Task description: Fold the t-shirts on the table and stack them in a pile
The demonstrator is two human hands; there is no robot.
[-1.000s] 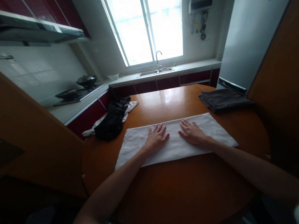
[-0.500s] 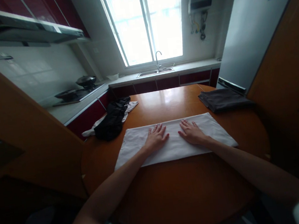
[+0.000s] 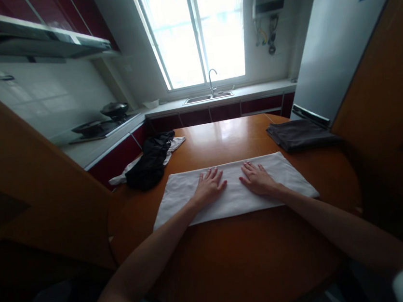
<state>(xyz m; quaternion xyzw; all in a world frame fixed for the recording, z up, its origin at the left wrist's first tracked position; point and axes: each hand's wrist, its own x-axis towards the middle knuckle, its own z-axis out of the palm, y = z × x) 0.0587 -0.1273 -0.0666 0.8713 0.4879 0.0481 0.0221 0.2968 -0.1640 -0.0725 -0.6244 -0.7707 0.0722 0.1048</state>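
A white folded cloth (image 3: 236, 200) lies flat across the middle of the wooden table (image 3: 235, 258), its long side running left to right. My left hand (image 3: 208, 188) rests palm down on it, left of centre, with the fingers spread. To the right, my right hand (image 3: 257, 179) lies flat on the same cloth, fingers apart and pointing toward the window. A gap of bare cloth separates the two hands. Neither hand grips anything. Whether the cloth is a garment cannot be made out.
Rumpled black clothing (image 3: 150, 164) lies on the table's left side, over some white fabric (image 3: 177, 144). A folded dark grey cloth (image 3: 299, 135) sits at the right edge. Beyond are a sink (image 3: 199, 99), a stove with pans (image 3: 115, 110) and a fridge (image 3: 337, 33).
The whole view has shifted very slightly. Both hands and the white cloth keep the same positions relative to each other.
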